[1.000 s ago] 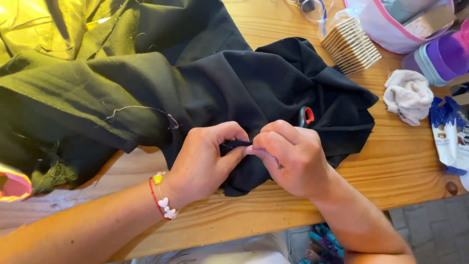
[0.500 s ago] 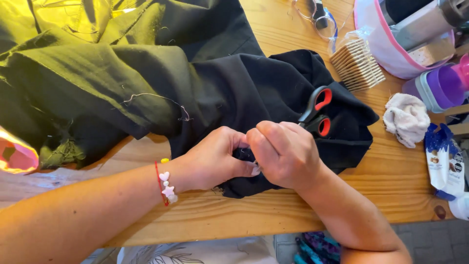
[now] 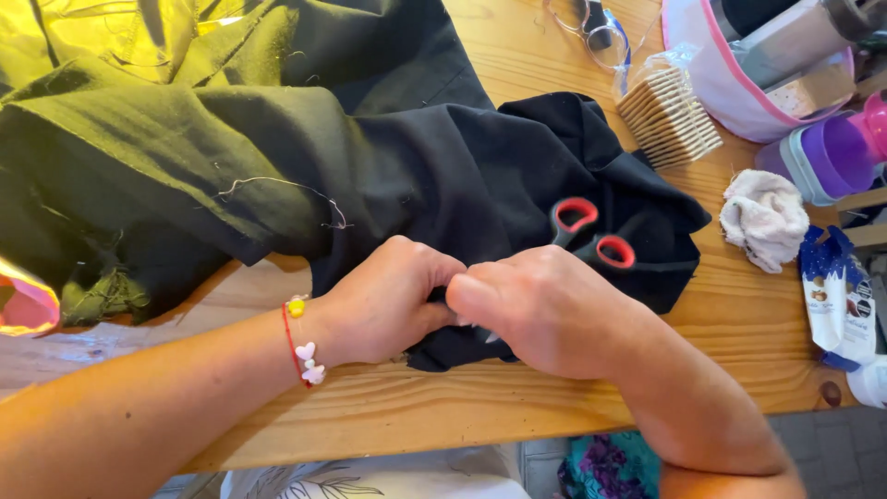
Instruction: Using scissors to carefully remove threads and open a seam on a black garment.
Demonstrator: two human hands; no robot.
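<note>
Your left hand (image 3: 383, 300) and right hand (image 3: 545, 310) meet knuckle to knuckle at the near edge of the black cloth (image 3: 480, 185), both curled shut and pinching a small fold of it between thumb and fingertips. The grip is tight and close, which suggests you are holding one short stretch of edge taut between the two hands; the fingertips themselves are hidden, so what lies in the pinch cannot be told. The cloth lies bunched on the wooden table (image 3: 721, 342), its bulk pushed away from you so that only the worked edge reaches the hands. A loose pale thread (image 3: 277, 189) trails over the greenish cloth (image 3: 139, 139) to the left. The scissors (image 3: 591, 236), with red-lined handles, rest on the black cloth just beyond your right hand, within easy reach. A beaded bracelet (image 3: 300, 342) circles your left wrist. Further right sit a crumpled white rag (image 3: 762, 217) and a stack of ridged cards (image 3: 670, 115).
</note>
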